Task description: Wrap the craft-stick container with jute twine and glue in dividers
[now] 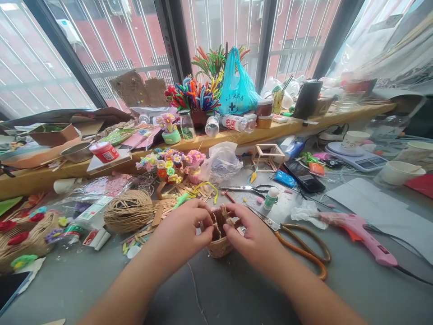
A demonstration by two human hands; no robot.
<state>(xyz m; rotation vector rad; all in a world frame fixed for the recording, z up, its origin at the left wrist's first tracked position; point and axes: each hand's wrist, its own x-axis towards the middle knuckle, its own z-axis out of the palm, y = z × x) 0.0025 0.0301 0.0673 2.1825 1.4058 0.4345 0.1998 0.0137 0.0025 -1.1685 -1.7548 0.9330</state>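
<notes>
A small brown basket (219, 249), apparently wrapped in twine, stands on the grey table between my hands. A pale twisted cord shows along its inner edge. My left hand (192, 228) is closed in a pinch at the left side of the rim, thumb and forefinger together. On the right side, my right hand (248, 228) pinches the rim, where a short tan piece of cord (223, 211) sticks up. The fingertips partly hide what they grip. Close by my right forearm lie big scissors with brown handles (306, 246).
At right are a pink glue gun (360, 232) with its cable, white paper (379, 207) and a black phone (304, 175). A twine ball (130, 210) and wooden strips lie left. Behind stand pipe-cleaner flowers (164, 162), a small glue bottle (270, 198) and a cluttered wooden ledge (209, 141).
</notes>
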